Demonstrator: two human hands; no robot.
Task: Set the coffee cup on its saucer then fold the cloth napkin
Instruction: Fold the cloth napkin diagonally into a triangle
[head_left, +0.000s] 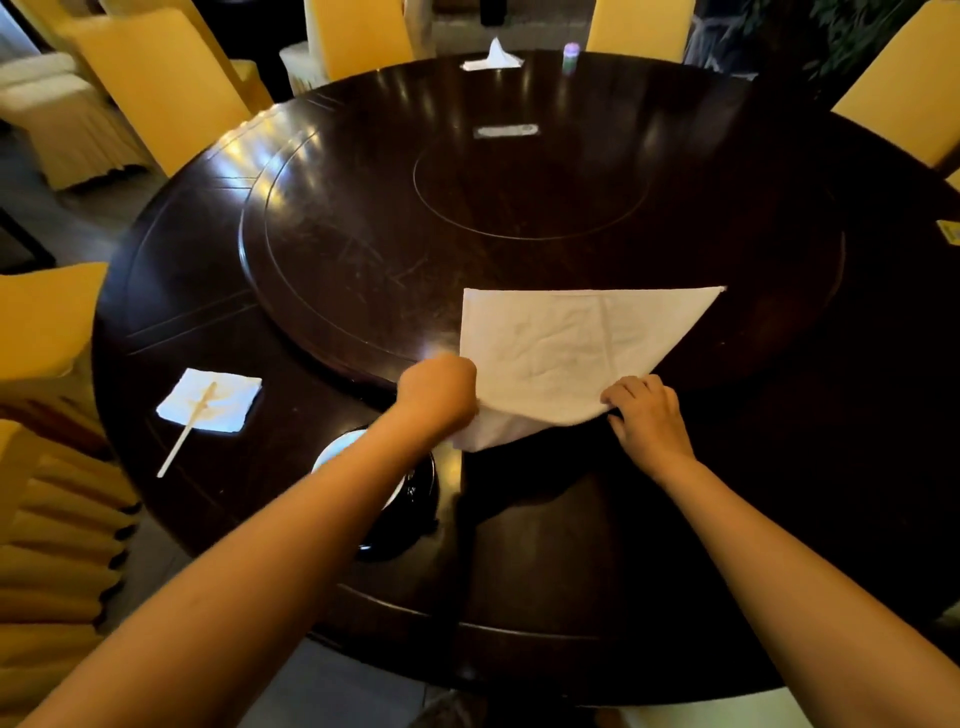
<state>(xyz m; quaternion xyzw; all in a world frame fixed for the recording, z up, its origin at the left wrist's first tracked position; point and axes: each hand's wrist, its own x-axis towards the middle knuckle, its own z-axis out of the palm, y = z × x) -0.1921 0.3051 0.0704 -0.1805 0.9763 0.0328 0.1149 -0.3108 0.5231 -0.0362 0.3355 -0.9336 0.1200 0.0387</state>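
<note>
A white cloth napkin lies folded into a rough triangle across the edge of the raised turntable, its long edge away from me. My left hand is closed on the napkin's left edge. My right hand presses and pinches the near corner against the table. Under my left forearm sits a dark cup on a dark saucer, with a white rim showing; most of it is hidden by the arm.
The dark round wooden table carries a small white paper napkin with a pale stick on it at the left. A tissue holder stands at the far edge. Yellow-covered chairs ring the table.
</note>
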